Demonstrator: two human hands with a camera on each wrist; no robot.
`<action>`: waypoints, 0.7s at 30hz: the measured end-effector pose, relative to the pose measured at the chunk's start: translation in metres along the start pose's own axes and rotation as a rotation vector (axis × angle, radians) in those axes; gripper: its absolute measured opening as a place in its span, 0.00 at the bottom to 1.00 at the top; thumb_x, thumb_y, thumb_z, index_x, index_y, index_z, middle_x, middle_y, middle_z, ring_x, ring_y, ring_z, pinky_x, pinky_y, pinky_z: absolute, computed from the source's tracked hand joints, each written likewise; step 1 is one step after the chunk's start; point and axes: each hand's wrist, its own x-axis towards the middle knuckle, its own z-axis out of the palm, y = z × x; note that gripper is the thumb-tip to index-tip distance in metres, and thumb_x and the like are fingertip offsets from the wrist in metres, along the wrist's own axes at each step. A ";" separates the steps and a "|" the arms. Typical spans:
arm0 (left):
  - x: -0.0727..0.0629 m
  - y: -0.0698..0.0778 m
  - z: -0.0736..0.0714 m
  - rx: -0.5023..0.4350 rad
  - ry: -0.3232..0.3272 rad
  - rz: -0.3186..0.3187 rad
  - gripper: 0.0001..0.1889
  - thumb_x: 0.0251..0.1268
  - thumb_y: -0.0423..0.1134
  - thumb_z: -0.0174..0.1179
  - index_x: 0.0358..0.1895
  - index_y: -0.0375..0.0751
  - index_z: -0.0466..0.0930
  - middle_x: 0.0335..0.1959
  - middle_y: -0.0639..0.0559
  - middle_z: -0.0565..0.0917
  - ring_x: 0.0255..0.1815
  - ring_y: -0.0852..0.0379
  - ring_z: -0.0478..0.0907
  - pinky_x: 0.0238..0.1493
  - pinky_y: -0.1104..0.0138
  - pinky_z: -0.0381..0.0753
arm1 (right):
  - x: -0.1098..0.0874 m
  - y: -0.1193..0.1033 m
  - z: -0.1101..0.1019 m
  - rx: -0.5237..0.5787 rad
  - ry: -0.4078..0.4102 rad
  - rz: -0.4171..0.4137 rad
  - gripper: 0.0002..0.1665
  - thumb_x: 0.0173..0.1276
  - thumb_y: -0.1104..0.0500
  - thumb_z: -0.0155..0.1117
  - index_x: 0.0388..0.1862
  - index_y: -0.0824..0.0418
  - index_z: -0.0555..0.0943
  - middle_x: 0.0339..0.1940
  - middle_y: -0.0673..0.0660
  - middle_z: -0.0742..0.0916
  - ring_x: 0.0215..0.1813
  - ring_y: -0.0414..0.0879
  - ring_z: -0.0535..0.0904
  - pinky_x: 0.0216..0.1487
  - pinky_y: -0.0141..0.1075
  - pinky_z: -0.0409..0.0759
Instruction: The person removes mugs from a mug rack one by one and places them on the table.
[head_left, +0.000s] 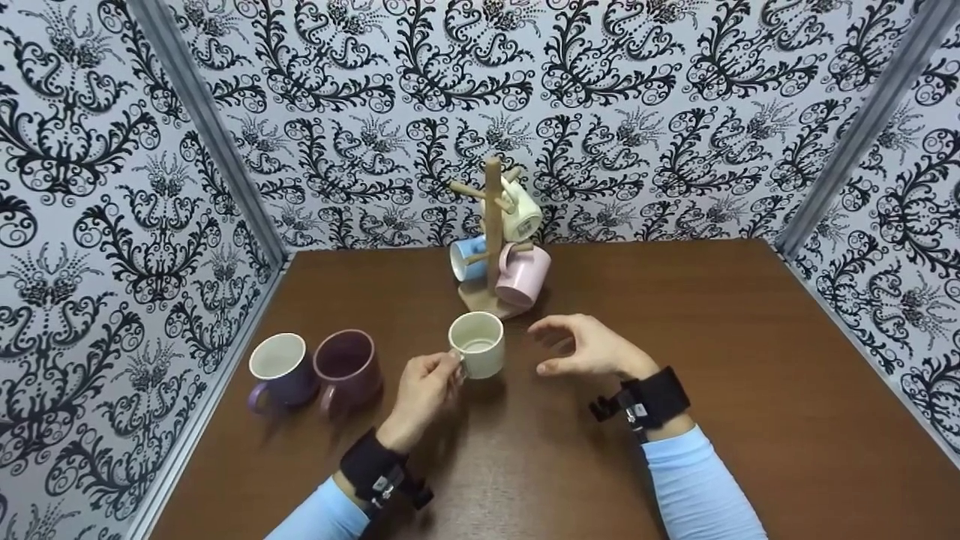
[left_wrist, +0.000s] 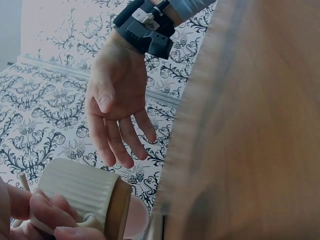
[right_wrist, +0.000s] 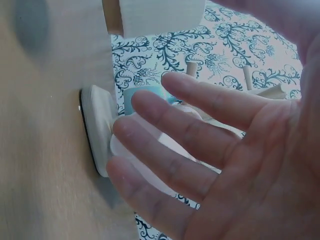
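Note:
My left hand pinches the handle of a cream mug, which it holds upright above the table in front of the wooden mug tree. In the left wrist view the mug shows a ribbed side, with fingers around its handle. To the right of that mug is my right hand, apart from it, fingers spread and loosely bent, holding nothing. On the mug tree hang a pink mug, a light blue mug and a pale cream mug.
A purple mug with a white inside and a maroon mug stand side by side on the brown table at the left. Patterned walls enclose the table at the back and sides.

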 end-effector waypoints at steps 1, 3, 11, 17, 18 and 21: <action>-0.001 0.000 -0.001 -0.005 0.007 -0.005 0.23 0.86 0.35 0.57 0.32 0.13 0.77 0.17 0.56 0.76 0.18 0.64 0.68 0.22 0.73 0.67 | -0.001 -0.001 0.000 -0.023 0.009 0.005 0.42 0.67 0.50 0.82 0.74 0.69 0.81 0.68 0.73 0.89 0.67 0.75 0.87 0.70 0.68 0.85; -0.002 0.000 -0.003 -0.001 0.018 -0.009 0.23 0.86 0.36 0.57 0.32 0.14 0.77 0.17 0.56 0.76 0.17 0.64 0.68 0.21 0.73 0.67 | -0.002 -0.002 -0.001 -0.070 0.030 0.017 0.41 0.66 0.50 0.82 0.73 0.67 0.82 0.67 0.70 0.90 0.67 0.73 0.88 0.69 0.66 0.86; -0.008 -0.003 -0.013 0.008 0.088 -0.021 0.23 0.87 0.36 0.57 0.32 0.17 0.78 0.18 0.56 0.77 0.15 0.64 0.67 0.18 0.74 0.66 | -0.007 -0.006 -0.001 -0.197 0.057 0.037 0.39 0.65 0.49 0.83 0.71 0.65 0.84 0.63 0.67 0.92 0.64 0.66 0.90 0.67 0.62 0.88; -0.015 -0.009 -0.021 -0.014 0.146 -0.027 0.23 0.88 0.36 0.56 0.33 0.16 0.76 0.19 0.55 0.76 0.16 0.65 0.67 0.19 0.75 0.65 | -0.008 -0.008 -0.002 -0.210 0.035 0.080 0.39 0.67 0.47 0.82 0.72 0.63 0.84 0.65 0.69 0.91 0.64 0.66 0.91 0.67 0.62 0.89; -0.015 -0.011 -0.022 -0.015 0.151 -0.030 0.23 0.88 0.37 0.56 0.33 0.15 0.76 0.19 0.55 0.76 0.16 0.65 0.68 0.20 0.75 0.66 | -0.008 -0.009 -0.002 -0.208 0.030 0.085 0.38 0.67 0.48 0.81 0.72 0.63 0.84 0.65 0.69 0.91 0.64 0.66 0.91 0.67 0.62 0.89; -0.018 -0.014 -0.025 -0.012 0.164 -0.041 0.23 0.88 0.37 0.55 0.34 0.15 0.76 0.20 0.56 0.77 0.17 0.64 0.69 0.20 0.75 0.68 | -0.008 -0.009 -0.003 -0.206 0.017 0.088 0.38 0.68 0.48 0.81 0.73 0.63 0.83 0.65 0.70 0.91 0.64 0.66 0.91 0.67 0.60 0.89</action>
